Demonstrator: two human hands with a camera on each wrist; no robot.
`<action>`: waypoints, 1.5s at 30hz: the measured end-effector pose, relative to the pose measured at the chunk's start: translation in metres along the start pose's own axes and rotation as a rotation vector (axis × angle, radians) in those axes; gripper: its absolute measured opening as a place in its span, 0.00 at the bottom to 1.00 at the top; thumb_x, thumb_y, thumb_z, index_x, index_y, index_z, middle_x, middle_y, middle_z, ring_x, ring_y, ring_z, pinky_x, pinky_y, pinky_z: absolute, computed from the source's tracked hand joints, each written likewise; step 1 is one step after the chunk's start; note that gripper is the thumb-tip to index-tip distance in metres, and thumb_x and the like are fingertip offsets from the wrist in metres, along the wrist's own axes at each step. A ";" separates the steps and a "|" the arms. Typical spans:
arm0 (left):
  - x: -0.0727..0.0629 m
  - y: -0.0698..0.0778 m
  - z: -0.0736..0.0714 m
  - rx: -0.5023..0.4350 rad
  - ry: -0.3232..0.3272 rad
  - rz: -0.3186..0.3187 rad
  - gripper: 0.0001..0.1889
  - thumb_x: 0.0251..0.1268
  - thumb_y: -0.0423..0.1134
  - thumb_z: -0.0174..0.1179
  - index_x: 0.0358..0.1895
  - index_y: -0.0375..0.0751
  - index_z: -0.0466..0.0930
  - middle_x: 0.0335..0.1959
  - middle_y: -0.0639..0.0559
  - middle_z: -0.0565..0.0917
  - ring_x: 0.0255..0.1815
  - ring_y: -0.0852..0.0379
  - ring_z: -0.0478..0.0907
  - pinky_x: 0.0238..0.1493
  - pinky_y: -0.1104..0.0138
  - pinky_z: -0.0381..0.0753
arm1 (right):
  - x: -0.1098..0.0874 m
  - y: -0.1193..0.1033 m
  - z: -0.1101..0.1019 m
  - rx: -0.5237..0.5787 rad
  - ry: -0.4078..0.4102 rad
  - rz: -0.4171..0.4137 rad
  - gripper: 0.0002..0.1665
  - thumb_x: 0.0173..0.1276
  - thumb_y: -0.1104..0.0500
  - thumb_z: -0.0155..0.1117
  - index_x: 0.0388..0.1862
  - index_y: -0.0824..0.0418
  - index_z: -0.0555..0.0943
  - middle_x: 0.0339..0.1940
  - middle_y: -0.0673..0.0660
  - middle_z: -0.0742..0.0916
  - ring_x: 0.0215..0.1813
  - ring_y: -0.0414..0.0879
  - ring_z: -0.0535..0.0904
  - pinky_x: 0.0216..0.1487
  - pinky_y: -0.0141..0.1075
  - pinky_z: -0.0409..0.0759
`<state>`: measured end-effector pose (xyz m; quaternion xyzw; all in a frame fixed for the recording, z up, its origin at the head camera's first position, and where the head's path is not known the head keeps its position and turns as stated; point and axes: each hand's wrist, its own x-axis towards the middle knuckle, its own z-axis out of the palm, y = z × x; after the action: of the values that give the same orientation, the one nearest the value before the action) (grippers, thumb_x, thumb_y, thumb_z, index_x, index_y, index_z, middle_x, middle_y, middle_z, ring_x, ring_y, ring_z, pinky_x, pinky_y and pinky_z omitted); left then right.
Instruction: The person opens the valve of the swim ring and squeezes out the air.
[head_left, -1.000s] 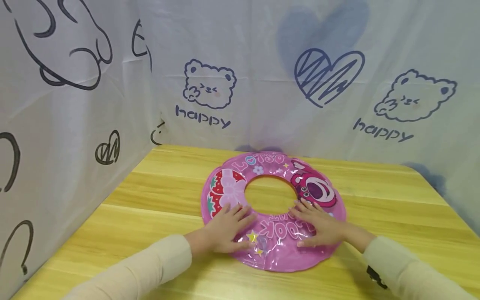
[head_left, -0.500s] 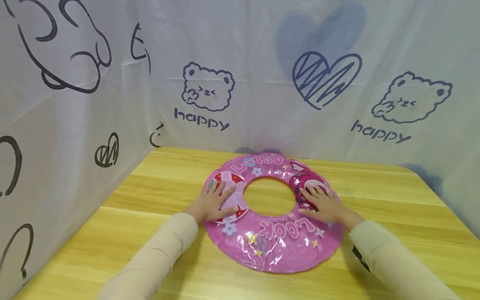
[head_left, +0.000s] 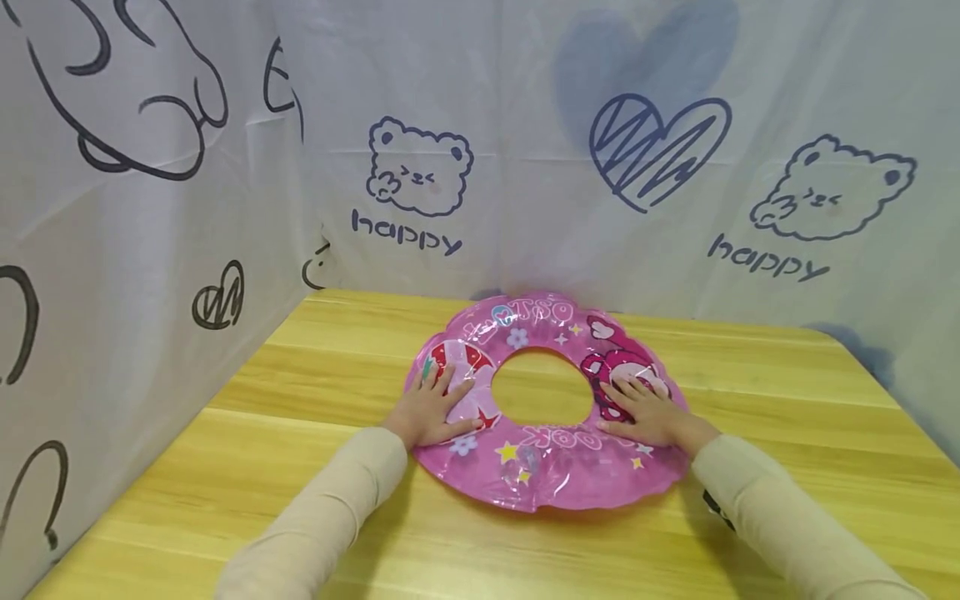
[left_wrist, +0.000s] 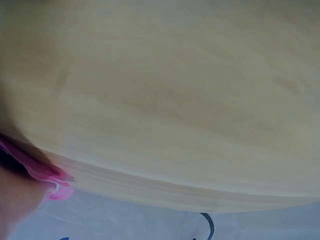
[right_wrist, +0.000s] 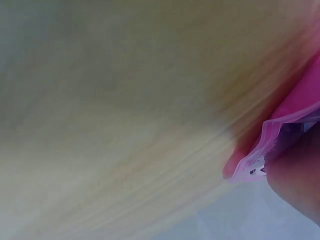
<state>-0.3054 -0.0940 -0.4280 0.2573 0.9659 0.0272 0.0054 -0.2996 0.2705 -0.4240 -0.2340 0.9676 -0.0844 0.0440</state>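
Note:
A pink inflatable swim ring (head_left: 592, 487) lies on the table in the head view, with strawberry, star and cartoon bear prints and the word LOTSO. It looks partly filled, and its near edge appears slightly raised. My left hand (head_left: 433, 410) rests with spread fingers on the strawberry print at the ring's left side. Over on the right, my right hand (head_left: 651, 414) lies flat across the bear print, covering part of it. Both wrist views catch only a bit of each hand beside the ring's pink edge (left_wrist: 42, 172); the fingertips are out of sight there.
The wooden table (head_left: 247, 467) reaches back to a white cloth (head_left: 525, 225) with drawn bears, hearts and the word "happy". Another stretch of printed cloth (head_left: 135, 275) hangs along the left side. A dark object (head_left: 717, 508) shows under the right sleeve.
Both hands have slid from the ring's near part to its left and right sides. The ring's near edge has since moved away from me and its surface has bulged a little.

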 end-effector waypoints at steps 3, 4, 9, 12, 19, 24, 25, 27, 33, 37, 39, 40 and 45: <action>0.003 -0.005 0.014 0.023 0.076 0.019 0.40 0.62 0.72 0.32 0.73 0.54 0.49 0.74 0.34 0.48 0.73 0.30 0.40 0.74 0.45 0.40 | 0.000 0.001 0.004 -0.070 0.013 0.004 0.47 0.66 0.35 0.49 0.72 0.63 0.55 0.73 0.69 0.58 0.74 0.67 0.48 0.70 0.64 0.43; 0.003 -0.005 0.016 0.029 0.099 0.022 0.40 0.62 0.72 0.32 0.73 0.53 0.49 0.74 0.34 0.49 0.73 0.30 0.41 0.73 0.44 0.40 | -0.001 0.000 0.004 -0.085 0.018 0.006 0.46 0.66 0.35 0.48 0.72 0.63 0.55 0.73 0.69 0.59 0.73 0.67 0.49 0.70 0.64 0.43; -0.003 0.003 0.010 0.080 0.128 -0.006 0.38 0.65 0.64 0.40 0.73 0.46 0.51 0.74 0.35 0.51 0.73 0.32 0.44 0.71 0.40 0.40 | -0.007 -0.009 0.002 -0.139 0.057 0.017 0.44 0.67 0.36 0.48 0.71 0.65 0.57 0.72 0.70 0.61 0.73 0.67 0.51 0.69 0.64 0.46; -0.005 0.003 0.009 0.122 0.128 -0.011 0.37 0.67 0.62 0.41 0.73 0.44 0.51 0.74 0.35 0.51 0.73 0.32 0.44 0.70 0.39 0.42 | -0.009 -0.013 0.002 -0.208 0.110 0.006 0.43 0.67 0.37 0.49 0.70 0.64 0.60 0.71 0.69 0.63 0.72 0.66 0.54 0.69 0.63 0.49; -0.015 0.010 -0.002 0.081 0.112 0.095 0.36 0.69 0.61 0.38 0.73 0.41 0.50 0.74 0.36 0.49 0.74 0.35 0.45 0.72 0.42 0.43 | -0.014 -0.031 -0.002 -0.213 0.262 -0.148 0.37 0.66 0.44 0.56 0.65 0.69 0.67 0.67 0.69 0.69 0.69 0.65 0.61 0.68 0.59 0.56; -0.025 0.030 -0.007 0.003 0.067 0.303 0.38 0.67 0.63 0.40 0.73 0.43 0.49 0.74 0.37 0.47 0.74 0.36 0.43 0.72 0.42 0.41 | -0.024 -0.057 0.000 0.008 0.189 -0.238 0.37 0.70 0.48 0.52 0.69 0.70 0.60 0.71 0.69 0.62 0.72 0.65 0.56 0.70 0.58 0.53; -0.026 0.033 -0.006 0.002 0.055 0.331 0.39 0.66 0.64 0.39 0.73 0.44 0.48 0.75 0.37 0.47 0.74 0.36 0.43 0.72 0.41 0.41 | -0.026 -0.061 0.002 0.023 0.161 -0.242 0.38 0.70 0.46 0.50 0.70 0.69 0.57 0.72 0.69 0.61 0.73 0.64 0.54 0.71 0.58 0.52; -0.029 0.040 -0.003 -0.004 0.028 0.349 0.40 0.65 0.67 0.39 0.74 0.48 0.47 0.75 0.39 0.46 0.74 0.35 0.41 0.70 0.39 0.39 | -0.029 -0.068 0.007 0.029 0.107 -0.244 0.41 0.71 0.43 0.47 0.71 0.69 0.54 0.73 0.68 0.57 0.74 0.63 0.51 0.72 0.57 0.49; -0.032 0.051 0.003 0.004 -0.026 0.273 0.40 0.62 0.68 0.43 0.74 0.56 0.46 0.76 0.41 0.44 0.75 0.34 0.38 0.68 0.35 0.37 | -0.031 -0.075 0.021 0.028 0.055 -0.217 0.46 0.69 0.40 0.48 0.72 0.70 0.51 0.75 0.67 0.53 0.75 0.62 0.46 0.73 0.56 0.41; -0.031 0.052 0.005 0.043 -0.046 0.249 0.41 0.60 0.70 0.43 0.74 0.58 0.47 0.76 0.42 0.44 0.75 0.35 0.39 0.68 0.35 0.36 | -0.030 -0.077 0.024 0.007 0.060 -0.210 0.48 0.67 0.38 0.50 0.72 0.71 0.51 0.75 0.67 0.53 0.75 0.63 0.45 0.73 0.57 0.40; -0.030 0.053 0.005 0.060 -0.051 0.239 0.41 0.59 0.71 0.43 0.73 0.59 0.48 0.76 0.43 0.44 0.75 0.35 0.39 0.68 0.34 0.36 | -0.030 -0.078 0.024 -0.016 0.062 -0.208 0.49 0.66 0.37 0.50 0.71 0.71 0.52 0.74 0.67 0.54 0.75 0.63 0.46 0.73 0.57 0.41; -0.030 0.053 0.004 0.060 -0.052 0.234 0.41 0.59 0.71 0.43 0.73 0.59 0.48 0.76 0.43 0.45 0.75 0.35 0.39 0.67 0.34 0.36 | -0.030 -0.079 0.023 -0.025 0.063 -0.208 0.50 0.66 0.36 0.50 0.71 0.71 0.52 0.74 0.67 0.54 0.75 0.63 0.46 0.73 0.58 0.41; -0.031 0.053 0.002 0.060 -0.035 0.238 0.41 0.58 0.71 0.43 0.73 0.58 0.50 0.76 0.43 0.47 0.74 0.35 0.42 0.68 0.35 0.38 | -0.031 -0.083 0.017 -0.054 0.055 -0.195 0.52 0.64 0.33 0.50 0.71 0.70 0.54 0.74 0.67 0.56 0.75 0.63 0.48 0.73 0.57 0.43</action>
<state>-0.2523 -0.0631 -0.4275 0.3707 0.9287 -0.0059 0.0113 -0.2334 0.2097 -0.4239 -0.3257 0.9430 -0.0684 0.0027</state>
